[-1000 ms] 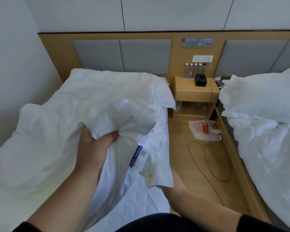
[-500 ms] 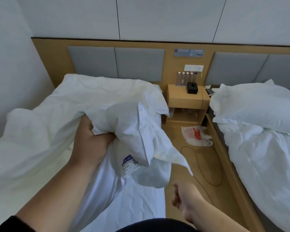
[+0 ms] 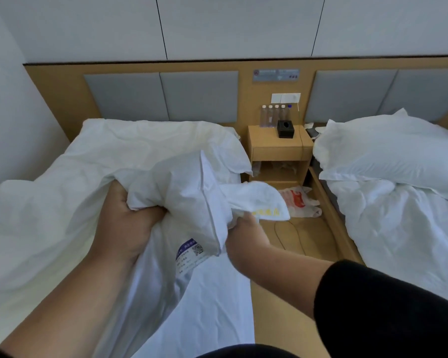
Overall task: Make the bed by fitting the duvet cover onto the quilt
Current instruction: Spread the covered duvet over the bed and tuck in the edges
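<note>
Gripping duvet cover edge, both hands, beside open floor.

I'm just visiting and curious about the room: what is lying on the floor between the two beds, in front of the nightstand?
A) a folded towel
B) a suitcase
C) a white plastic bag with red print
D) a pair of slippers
C: a crumpled white plastic bag with red print lies on the wooden floor just below the nightstand, with a thin dark cable looping nearby.
</note>
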Available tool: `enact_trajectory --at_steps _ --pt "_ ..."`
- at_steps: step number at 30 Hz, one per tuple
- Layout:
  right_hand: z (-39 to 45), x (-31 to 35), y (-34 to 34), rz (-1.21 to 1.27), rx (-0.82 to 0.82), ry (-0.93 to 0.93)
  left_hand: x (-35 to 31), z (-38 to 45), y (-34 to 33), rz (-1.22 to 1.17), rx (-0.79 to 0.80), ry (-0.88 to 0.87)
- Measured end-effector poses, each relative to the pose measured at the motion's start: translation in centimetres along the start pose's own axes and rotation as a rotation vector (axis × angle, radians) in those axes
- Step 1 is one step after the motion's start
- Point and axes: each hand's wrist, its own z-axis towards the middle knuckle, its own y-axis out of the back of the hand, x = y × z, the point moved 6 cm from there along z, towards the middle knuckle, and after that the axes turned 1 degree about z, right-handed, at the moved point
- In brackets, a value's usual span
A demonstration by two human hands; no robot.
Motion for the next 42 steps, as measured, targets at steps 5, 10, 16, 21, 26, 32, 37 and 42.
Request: enact_trajectory --at_steps 5,10,16,21,26,32,37,42 --pt "-1.8 -5.5 -2.0 0.038 -0.346 -0.047 0.0 -0.2 0.3 -0.008 -0.027 -0.011" --pt "1.0 -5.1 -2.7 0.713 -0.468 -0.293 0.3 -0.9 -1.6 -0.028 -0.007 0.02" --pt "3.0 -5.4 -8.0 1.739 -0.358 -0.889 1.5 -1.9 -1.2 -0.024 -0.018 0.097" --pt "4.2 -3.9 -9.1 2.105 -0.215 -0.838 2.0 -2.0 -1.0 -0.041 -0.035 0.09" --pt "2.9 -2.5 -9.2 2.436 -0.173 -0.791 1.0 -0.7 -0.4 0.011 -0.071 0.0" --pt "-3.1 -1.7 0.0 2.169 -0.197 -0.219 -0.2 1.3 2.5 0.083 -0.208 -0.068" --pt "-7.3 -3.1 3.2 2.059 -0.401 -0.193 -3.7 1.3 4.6 0.079 -0.276 -0.252" --pt "-6.2 -4.0 1.8 1.735 -0.412 -0.405 -1.0 0.1 3.4 0.074 -0.156 -0.098"
